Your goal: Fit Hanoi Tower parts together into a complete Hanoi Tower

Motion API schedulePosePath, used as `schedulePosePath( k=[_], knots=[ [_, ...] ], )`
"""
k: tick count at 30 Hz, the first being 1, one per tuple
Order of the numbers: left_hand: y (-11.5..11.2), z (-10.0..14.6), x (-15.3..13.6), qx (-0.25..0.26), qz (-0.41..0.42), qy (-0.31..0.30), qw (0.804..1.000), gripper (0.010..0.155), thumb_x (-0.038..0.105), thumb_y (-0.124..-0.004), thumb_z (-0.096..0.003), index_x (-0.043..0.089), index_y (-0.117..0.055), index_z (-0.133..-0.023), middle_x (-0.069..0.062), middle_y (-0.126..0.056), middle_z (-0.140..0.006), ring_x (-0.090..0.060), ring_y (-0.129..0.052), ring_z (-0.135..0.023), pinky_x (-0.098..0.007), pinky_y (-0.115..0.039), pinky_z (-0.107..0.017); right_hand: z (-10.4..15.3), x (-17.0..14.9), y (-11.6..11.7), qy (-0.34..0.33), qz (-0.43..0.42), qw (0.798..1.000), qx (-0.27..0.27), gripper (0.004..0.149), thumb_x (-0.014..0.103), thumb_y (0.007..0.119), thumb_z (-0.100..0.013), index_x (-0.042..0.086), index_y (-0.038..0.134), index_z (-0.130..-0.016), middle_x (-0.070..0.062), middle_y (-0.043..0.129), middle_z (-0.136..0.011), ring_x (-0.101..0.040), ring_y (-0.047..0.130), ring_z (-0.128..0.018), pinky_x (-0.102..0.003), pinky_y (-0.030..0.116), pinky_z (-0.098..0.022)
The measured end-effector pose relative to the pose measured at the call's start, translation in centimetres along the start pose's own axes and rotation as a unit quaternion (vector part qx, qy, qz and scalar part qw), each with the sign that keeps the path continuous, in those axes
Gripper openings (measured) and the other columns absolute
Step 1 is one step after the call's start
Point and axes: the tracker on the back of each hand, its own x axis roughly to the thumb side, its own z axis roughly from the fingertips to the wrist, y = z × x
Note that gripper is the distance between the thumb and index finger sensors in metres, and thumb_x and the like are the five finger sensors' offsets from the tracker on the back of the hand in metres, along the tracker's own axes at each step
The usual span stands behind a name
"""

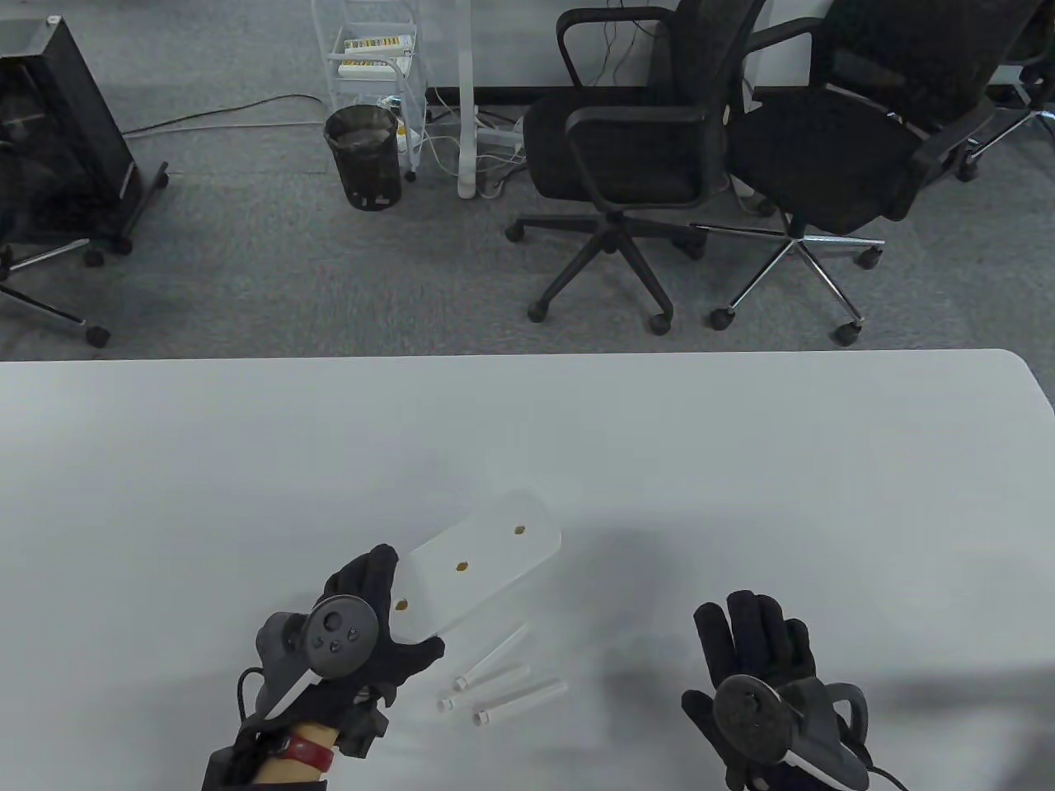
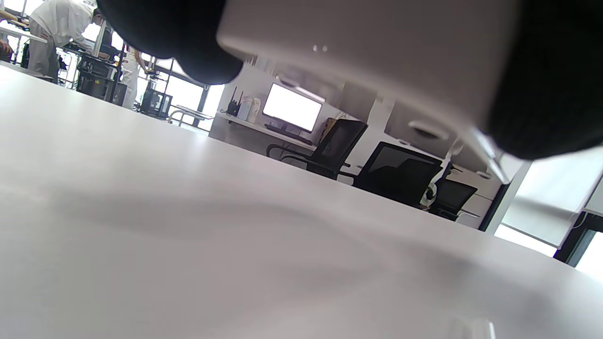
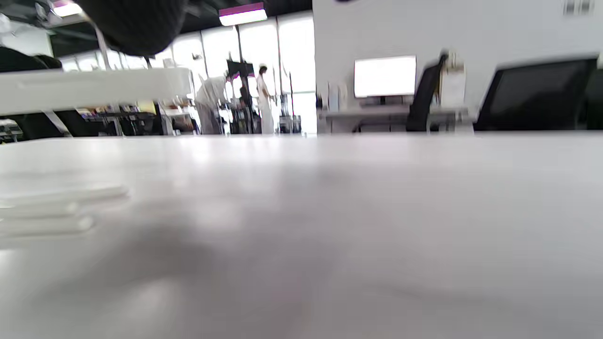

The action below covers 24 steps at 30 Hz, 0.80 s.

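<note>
Above the tabletop [image 1: 742, 461], the white base plate [image 1: 478, 568] is held raised in the left hand [image 1: 363, 634] grip, while the three pegs [image 1: 503, 680] beside it should be picked up singly by the empty, spread right hand [image 1: 754, 684] and seated squarely.

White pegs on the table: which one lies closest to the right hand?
The lowest peg, nearest the table's front edge; its far end reaches furthest toward the right hand. The other two lie further left.

Stood far beyond the hands, behind the white table [image 1: 742, 428]: two black office chairs [image 1: 614, 156] [image 1: 832, 156], a dark waste bin [image 1: 363, 156], a white wire trolley [image 1: 371, 58].
</note>
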Motion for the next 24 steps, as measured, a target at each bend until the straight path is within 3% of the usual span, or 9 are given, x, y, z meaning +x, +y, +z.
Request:
schedulePosePath(
  k=[2,24],
  knots=[
    [-0.2,0.0,-0.2,-0.005,-0.005,0.006,1.000,0.116,0.067,-0.099,-0.0262,0.006,-0.046,-0.110,-0.023,-0.058,-0.105,-0.049,-0.073,-0.090,-0.062,-0.065,-0.069,-0.2,0.2,0.0,0.007,0.012,1.000,0.023,0.087,0.051,0.071,-0.039,0.016,0.025,-0.104,-0.023,0.019,-0.112,-0.053,0.025,-0.101,-0.070,0.030,-0.070],
    [-2.4,-0.4,-1.2,-0.041,-0.031,0.023,0.998,0.115,0.066,-0.099,-0.0260,0.007,-0.047,-0.109,-0.023,-0.059,-0.105,-0.049,-0.074,-0.090,-0.061,-0.066,-0.069,-0.2,0.1,0.3,0.008,-0.031,0.997,0.063,0.085,0.050,0.071,-0.039,0.015,0.028,-0.104,-0.024,0.023,-0.112,-0.054,0.028,-0.101,-0.070,0.031,-0.070]
  ],
)
